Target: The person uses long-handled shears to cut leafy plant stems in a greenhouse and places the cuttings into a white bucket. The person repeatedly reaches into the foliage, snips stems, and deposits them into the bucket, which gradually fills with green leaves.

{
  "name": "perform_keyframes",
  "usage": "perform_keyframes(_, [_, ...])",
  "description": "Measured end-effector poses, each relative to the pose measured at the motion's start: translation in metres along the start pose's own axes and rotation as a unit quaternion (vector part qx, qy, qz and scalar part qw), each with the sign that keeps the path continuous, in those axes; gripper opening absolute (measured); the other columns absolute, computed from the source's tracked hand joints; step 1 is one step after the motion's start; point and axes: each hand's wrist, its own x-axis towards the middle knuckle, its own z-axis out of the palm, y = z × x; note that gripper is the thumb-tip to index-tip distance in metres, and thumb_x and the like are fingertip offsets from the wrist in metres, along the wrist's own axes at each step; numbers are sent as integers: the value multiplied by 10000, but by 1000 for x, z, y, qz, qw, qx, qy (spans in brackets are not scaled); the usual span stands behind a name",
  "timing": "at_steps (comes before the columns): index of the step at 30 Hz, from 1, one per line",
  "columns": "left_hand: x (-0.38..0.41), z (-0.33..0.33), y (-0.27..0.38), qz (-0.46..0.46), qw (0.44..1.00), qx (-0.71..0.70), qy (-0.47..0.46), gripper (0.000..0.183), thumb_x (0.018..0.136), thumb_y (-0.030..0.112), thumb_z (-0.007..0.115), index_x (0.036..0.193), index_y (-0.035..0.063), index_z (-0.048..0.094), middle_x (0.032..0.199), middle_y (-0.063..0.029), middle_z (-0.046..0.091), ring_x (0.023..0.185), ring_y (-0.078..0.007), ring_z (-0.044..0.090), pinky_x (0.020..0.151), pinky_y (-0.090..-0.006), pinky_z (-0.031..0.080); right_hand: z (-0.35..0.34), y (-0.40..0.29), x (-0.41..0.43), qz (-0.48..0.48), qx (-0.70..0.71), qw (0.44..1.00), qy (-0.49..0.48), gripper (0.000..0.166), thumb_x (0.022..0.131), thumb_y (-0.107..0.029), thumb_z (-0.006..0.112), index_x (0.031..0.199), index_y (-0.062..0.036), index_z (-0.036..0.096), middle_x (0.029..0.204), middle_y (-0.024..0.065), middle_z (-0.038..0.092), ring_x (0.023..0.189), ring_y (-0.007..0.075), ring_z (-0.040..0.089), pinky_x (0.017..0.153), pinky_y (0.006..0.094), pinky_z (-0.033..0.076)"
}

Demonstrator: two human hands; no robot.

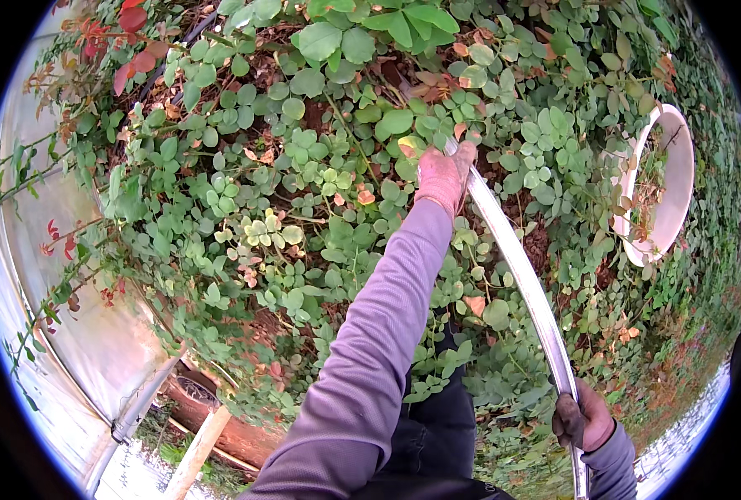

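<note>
Before me spreads a dense bed of leafy green plants [320, 250], with reddish shoots among them. A long pale metal pole [520, 262], bent by the lens, runs from the bottom edge up into the foliage. My left hand [445, 175], in a pinkish work glove, is closed around its far part, close to the leaves. Lower down, my right hand [583, 415], in a dark-palmed glove, grips the pole near my body. The pole's far tip is hidden by leaves.
A white oval basin [680, 181] with plant cuttings in it lies tilted among the plants on the right. Translucent plastic sheeting [76, 275] and a metal frame tube [136, 397] stand at the left. Below them is a wooden post [200, 450] beside bare reddish soil.
</note>
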Motion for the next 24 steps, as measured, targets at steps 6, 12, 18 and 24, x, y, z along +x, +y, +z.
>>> perform_keyframes(6, [69, -19, 45, -159, 983, -74, 56, 409, 816, 252, 685, 1043, -62, 551, 878, -148, 612, 749, -234, 587, 719, -370, 476, 4, -51, 42, 8, 43, 996, -75, 414, 982, -270, 459, 1297, -7, 408, 637, 33, 519, 442, 114, 499, 397, 242, 425])
perform_keyframes(12, [56, 1, 12, -1, 993, -7, 117, 544, 739, 340, 773, 1044, -83, 618, 1042, -200, 658, 906, -294, 632, 845, -374, 477, -84, 22, 129, -180, -183, 965, 50, 413, 961, -231, 521, 1282, 14, 440, 667, -6, 504, 521, 90, 536, 414, 235, 457])
perform_keyframes(18, [27, 11, 33, -17, 971, 237, 40, 430, 815, 297, 677, 1075, -42, 624, 1011, -175, 687, 907, -328, 658, 814, -392, 493, -59, 57, 130, -61, -21, 994, 89, 419, 937, -264, 569, 1244, 16, 513, 712, 8, 578, 559, 72, 535, 444, 213, 457])
perform_keyframes(24, [105, -34, 38, -34, 986, 161, 10, 382, 859, 290, 653, 1014, -59, 630, 972, -186, 686, 829, -334, 665, 755, -390, 505, 2, -1, 146, -66, -56, 996, 28, 305, 952, -204, 544, 1170, 9, 533, 700, 45, 578, 562, 104, 544, 486, 277, 463])
